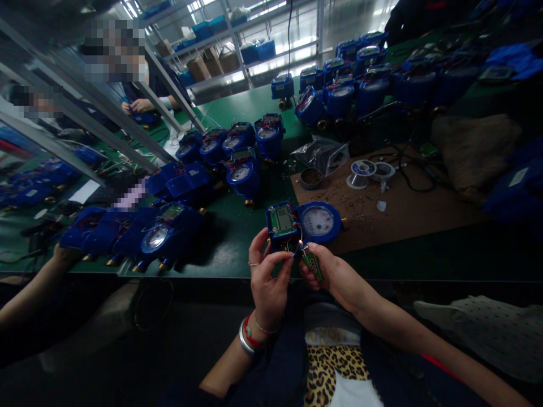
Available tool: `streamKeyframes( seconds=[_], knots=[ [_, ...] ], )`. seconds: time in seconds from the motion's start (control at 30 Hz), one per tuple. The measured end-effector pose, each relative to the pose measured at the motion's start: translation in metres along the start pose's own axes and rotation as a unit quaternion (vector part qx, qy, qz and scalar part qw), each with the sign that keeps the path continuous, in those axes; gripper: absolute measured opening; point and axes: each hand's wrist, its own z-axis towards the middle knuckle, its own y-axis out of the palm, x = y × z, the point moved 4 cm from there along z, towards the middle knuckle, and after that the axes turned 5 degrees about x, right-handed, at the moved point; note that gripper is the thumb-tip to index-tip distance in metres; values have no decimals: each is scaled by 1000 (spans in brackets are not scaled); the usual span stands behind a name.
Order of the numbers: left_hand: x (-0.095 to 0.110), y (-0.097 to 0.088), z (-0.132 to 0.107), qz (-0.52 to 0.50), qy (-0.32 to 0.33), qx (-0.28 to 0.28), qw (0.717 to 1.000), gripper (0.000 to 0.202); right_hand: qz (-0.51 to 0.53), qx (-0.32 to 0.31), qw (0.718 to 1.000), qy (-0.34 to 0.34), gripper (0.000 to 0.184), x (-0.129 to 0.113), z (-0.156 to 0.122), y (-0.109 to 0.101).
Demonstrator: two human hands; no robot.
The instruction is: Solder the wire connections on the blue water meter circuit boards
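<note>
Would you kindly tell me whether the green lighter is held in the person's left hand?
No, the right hand grips the green lighter, which has a small flame at its top.

On the counter, a meter just beyond the left hand and the right hand, a lighter in the latter. Behind — a tin at the sheet's left edge, spools on the sheet, a plastic bag farther back. To the left and along the far side, more meters — shelving beyond the counter.
</note>
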Motion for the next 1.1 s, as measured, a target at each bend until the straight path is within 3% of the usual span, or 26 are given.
streamKeyframes(
  seconds=[0.53,1.1],
  knots=[
    [-1,0,2,6,-5,5,1000,4,-29,-10,999,-38,50,0,-2,2],
    [0,1,3,2,-10,9,1000,3,-36,-15,999,-36,51,3,-1,4]
  ],
)
